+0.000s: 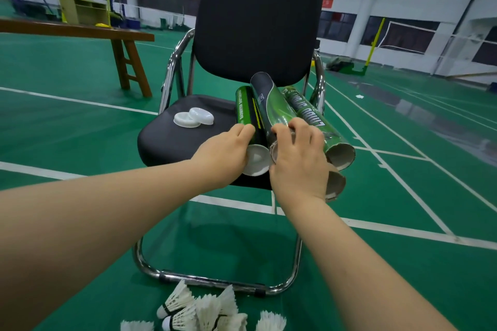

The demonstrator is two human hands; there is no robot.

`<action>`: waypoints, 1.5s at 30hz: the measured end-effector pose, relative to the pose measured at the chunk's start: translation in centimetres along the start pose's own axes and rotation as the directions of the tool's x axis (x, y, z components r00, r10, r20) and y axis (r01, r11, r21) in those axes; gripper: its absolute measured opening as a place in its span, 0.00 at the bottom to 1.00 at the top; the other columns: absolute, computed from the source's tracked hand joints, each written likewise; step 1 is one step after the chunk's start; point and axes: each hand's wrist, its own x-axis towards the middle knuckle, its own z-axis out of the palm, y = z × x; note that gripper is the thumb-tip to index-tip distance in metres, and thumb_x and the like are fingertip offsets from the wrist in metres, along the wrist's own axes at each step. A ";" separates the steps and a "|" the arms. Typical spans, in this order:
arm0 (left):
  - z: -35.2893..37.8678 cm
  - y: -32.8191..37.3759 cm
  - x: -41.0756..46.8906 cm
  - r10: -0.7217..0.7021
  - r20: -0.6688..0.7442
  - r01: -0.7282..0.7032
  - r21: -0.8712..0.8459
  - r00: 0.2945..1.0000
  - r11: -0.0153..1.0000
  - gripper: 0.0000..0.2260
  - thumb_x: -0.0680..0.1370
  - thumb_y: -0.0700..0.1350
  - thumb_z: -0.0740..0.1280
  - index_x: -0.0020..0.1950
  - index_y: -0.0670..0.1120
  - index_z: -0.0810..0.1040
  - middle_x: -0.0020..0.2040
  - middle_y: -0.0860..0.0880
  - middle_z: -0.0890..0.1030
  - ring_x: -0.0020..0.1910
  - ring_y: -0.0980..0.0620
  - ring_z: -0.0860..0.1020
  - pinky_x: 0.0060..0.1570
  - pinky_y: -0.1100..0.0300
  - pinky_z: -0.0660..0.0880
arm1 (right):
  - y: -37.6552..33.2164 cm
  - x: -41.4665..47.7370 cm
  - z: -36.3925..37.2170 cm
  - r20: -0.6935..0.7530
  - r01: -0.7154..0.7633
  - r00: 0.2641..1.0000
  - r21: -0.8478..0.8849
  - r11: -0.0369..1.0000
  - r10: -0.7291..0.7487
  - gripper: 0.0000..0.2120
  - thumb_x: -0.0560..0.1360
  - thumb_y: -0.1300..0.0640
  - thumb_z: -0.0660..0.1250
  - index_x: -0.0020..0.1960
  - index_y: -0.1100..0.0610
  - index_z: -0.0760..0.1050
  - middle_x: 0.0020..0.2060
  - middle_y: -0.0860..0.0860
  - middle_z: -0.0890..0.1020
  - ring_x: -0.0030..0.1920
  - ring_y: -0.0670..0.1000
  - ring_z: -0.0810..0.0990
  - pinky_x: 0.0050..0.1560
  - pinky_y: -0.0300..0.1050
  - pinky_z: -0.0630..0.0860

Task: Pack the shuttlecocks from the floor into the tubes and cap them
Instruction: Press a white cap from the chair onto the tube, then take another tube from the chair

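Both hands reached to a stack of tubes on a chair in an indoor badminton hall. The left hand (226, 153) curled its fingers round the near end of the capped tube (245, 113), its palm against the white cap (257, 162). The right hand (298, 161) gripped the near end of the top tube (271, 102), fingers hooked over it. That tube lay tilted across the others.

Just right of the right hand, the open tube (320, 123) showed its bare cardboard mouth, and the lower tube (335, 183) poked out from under the wrist, its rim ragged. Two loose caps (193, 118) sat overlapping on the seat beyond the left hand.

All four tubes rested on the black padded chair (258, 16), which stood on a chrome frame over the green court floor (376, 196) crossed by white lines. White feather shuttlecocks (204, 309) lay heaped on that floor below both forearms, just in front of the chair's base.

Far beyond the left hand stood a wooden bench (80, 31) and a yellow cabinet (83, 9). Beyond the right hand were a yellow net post (375, 40) and a white pillar (368, 2).
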 end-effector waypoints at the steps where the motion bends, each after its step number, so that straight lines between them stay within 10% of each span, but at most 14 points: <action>1: 0.1 -0.4 -0.2 -0.013 0.023 0.012 0.027 1.000 1.000 0.16 0.79 0.39 0.58 0.66 0.45 0.63 0.57 0.42 0.68 0.39 0.42 0.70 0.36 0.49 0.69 | -0.2 0.1 0.2 0.020 0.031 0.999 -0.011 0.999 -0.030 0.22 0.60 0.65 0.73 0.52 0.56 0.75 0.54 0.55 0.71 0.52 0.57 0.65 0.41 0.49 0.76; 8: -0.4 -2.0 -1.2 -0.152 0.081 0.153 0.003 0.985 0.988 0.27 0.77 0.41 0.59 0.74 0.54 0.56 0.62 0.43 0.66 0.50 0.39 0.75 0.47 0.47 0.74 | -1.7 -1.5 0.9 0.297 0.091 0.954 -0.152 0.984 -0.043 0.23 0.54 0.63 0.76 0.49 0.54 0.77 0.51 0.53 0.80 0.55 0.57 0.78 0.56 0.58 0.72; 18: -1.3 -0.4 -2.1 -0.009 0.018 0.005 0.181 1.000 0.984 0.29 0.76 0.50 0.62 0.75 0.55 0.55 0.76 0.45 0.53 0.74 0.46 0.55 0.71 0.43 0.53 | -0.3 -1.1 -3.2 0.485 -0.046 0.850 -0.321 0.946 0.206 0.35 0.72 0.50 0.67 0.72 0.47 0.51 0.74 0.54 0.55 0.74 0.64 0.50 0.69 0.67 0.43; 23: -2.0 1.3 -2.4 0.022 0.047 -0.030 0.169 0.999 0.985 0.31 0.76 0.51 0.62 0.76 0.55 0.52 0.77 0.46 0.51 0.76 0.48 0.50 0.71 0.40 0.51 | 2.2 -1.2 -5.5 0.554 -0.245 0.723 -0.353 0.903 0.412 0.34 0.71 0.50 0.69 0.70 0.49 0.54 0.64 0.58 0.65 0.64 0.65 0.68 0.61 0.59 0.64; 31: -5.8 3.8 -4.0 0.071 -0.004 -0.068 0.190 0.998 0.979 0.41 0.73 0.59 0.66 0.77 0.57 0.44 0.77 0.47 0.51 0.76 0.47 0.51 0.71 0.42 0.55 | 1.0 0.1 -11.4 0.346 -0.279 0.892 -0.083 0.957 0.290 0.29 0.69 0.52 0.69 0.67 0.53 0.63 0.61 0.56 0.69 0.58 0.60 0.66 0.46 0.46 0.66; 36: -9.1 5.6 -6.0 0.080 -0.123 -0.068 0.101 0.989 0.993 0.43 0.72 0.57 0.70 0.77 0.59 0.45 0.77 0.48 0.51 0.76 0.48 0.48 0.70 0.38 0.52 | -3.2 1.4 -16.2 0.182 -0.215 0.961 0.021 0.976 0.208 0.29 0.67 0.52 0.70 0.65 0.53 0.67 0.60 0.56 0.71 0.56 0.60 0.69 0.53 0.52 0.68; 45: -15.2 3.8 -11.8 0.209 -0.335 -0.195 0.075 0.919 0.978 0.31 0.67 0.48 0.75 0.69 0.47 0.70 0.73 0.45 0.66 0.74 0.42 0.59 0.67 0.30 0.54 | -10.7 0.2 -20.3 0.194 -0.139 0.979 0.407 0.903 0.063 0.27 0.65 0.52 0.72 0.63 0.52 0.69 0.57 0.52 0.72 0.54 0.56 0.73 0.53 0.48 0.71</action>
